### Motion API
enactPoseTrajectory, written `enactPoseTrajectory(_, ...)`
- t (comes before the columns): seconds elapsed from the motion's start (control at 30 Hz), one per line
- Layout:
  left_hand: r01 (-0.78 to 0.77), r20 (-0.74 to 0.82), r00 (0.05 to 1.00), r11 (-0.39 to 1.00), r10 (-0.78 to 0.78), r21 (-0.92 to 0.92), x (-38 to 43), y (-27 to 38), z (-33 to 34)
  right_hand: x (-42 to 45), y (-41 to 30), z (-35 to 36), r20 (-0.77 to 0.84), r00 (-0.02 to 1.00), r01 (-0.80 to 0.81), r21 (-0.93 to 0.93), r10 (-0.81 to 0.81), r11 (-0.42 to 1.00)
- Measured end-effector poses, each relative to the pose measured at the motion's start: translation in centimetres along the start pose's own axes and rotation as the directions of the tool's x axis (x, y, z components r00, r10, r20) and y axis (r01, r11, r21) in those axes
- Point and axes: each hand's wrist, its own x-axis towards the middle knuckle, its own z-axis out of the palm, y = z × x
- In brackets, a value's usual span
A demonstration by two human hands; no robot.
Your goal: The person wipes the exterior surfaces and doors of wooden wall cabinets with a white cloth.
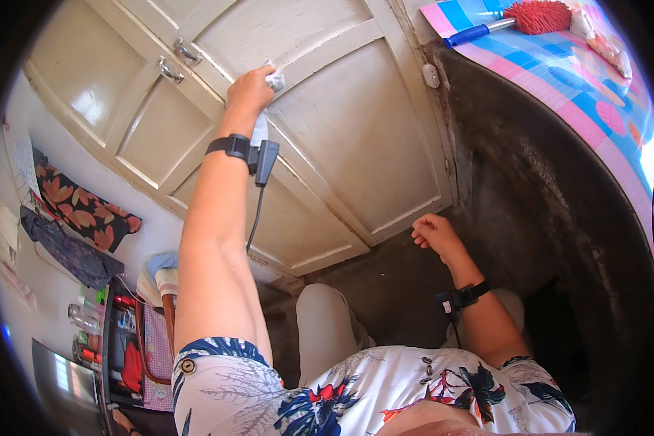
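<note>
My left hand (250,90) is closed around a crumpled white cloth (275,80) and presses it to the middle frame of a cream-painted wooden door (354,120). Part of the cloth hangs below the wrist, beside a black strap with a small device and cable. Two metal handles (188,52) sit on the door leaves, to the left of this hand. Low in front of the door's bottom right corner, my right hand (435,235) hovers with loosely bent fingers and nothing visible in it. A black strap with a device is on that wrist too.
At right, a dark ledge (523,158) carries a checked cloth cover (588,98) with a red microfibre duster (537,17) on it. Fabrics (82,204) hang on the left wall. Below them stand a shelf (109,327) of household items and a chair (155,349).
</note>
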Motion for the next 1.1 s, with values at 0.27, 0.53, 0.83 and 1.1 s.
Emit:
enactPoseTrajectory(0.27,0.063,0.006,0.998,0.989,-0.064,0.134,-3.5,-1.6,-0.8,0.4,0.5,-0.3,-0.004,1.0,-0.022,-0.032,0.022,0.999)
enactPoseTrajectory(0.53,0.082,0.036,0.997,0.937,-0.074,-0.34,-9.9,0.7,3.6,0.9,0.4,0.8,-0.027,1.0,-0.001,-0.085,-0.002,0.996)
enactPoseTrajectory(0.83,0.533,0.537,0.839,-0.32,0.083,-0.783,-27.0,8.3,7.5,0.1,-0.4,4.7,0.13,0.991,0.019,-0.058,-0.011,0.998)
enactPoseTrajectory(1.1,0.467,0.518,0.851,-0.572,0.084,-0.674,-29.1,11.0,6.7,-0.2,-1.8,5.7,0.376,0.927,-0.104,0.203,0.02,0.974)
